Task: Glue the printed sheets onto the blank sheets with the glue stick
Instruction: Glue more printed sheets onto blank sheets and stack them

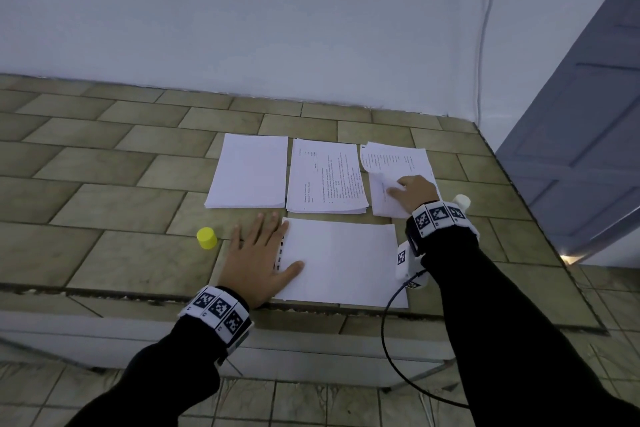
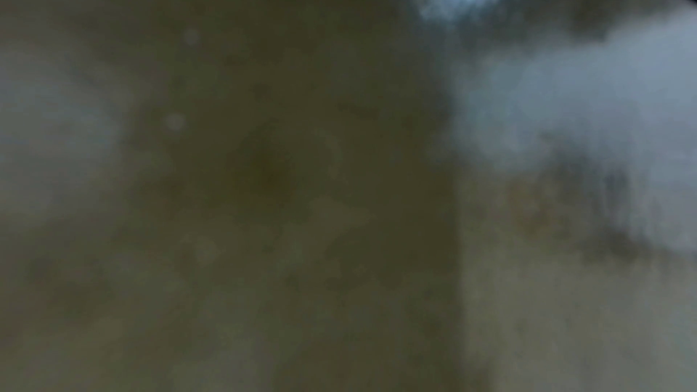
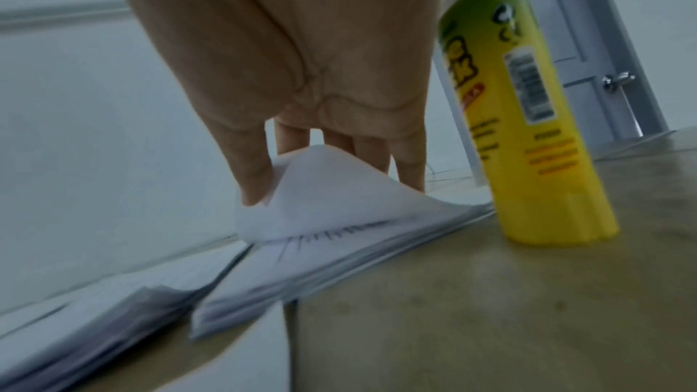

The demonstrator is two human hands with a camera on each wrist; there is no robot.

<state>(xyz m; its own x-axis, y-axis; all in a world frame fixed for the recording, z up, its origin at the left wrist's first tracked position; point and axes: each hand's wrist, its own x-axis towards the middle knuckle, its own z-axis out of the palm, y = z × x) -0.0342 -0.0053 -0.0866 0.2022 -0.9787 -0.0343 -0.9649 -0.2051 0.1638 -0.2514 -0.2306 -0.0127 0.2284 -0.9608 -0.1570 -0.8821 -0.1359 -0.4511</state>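
Head view, right of centre: right hand (image 1: 412, 192) fingers pinch a printed sheet (image 1: 388, 184) off its stack, left hand (image 1: 256, 253) lies flat pinning the blank sheet (image 1: 343, 260); lift slowly, peeling one sheet only.

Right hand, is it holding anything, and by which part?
The right hand pinches the top printed sheet of the right-hand pile, its grip on the near edge, lifted into a curl.

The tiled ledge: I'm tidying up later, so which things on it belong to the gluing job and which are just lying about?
For the job:
blank stack
printed stack
right-hand printed pile
sheet in front
glue stick
yellow cap

Just about:
black cable
door
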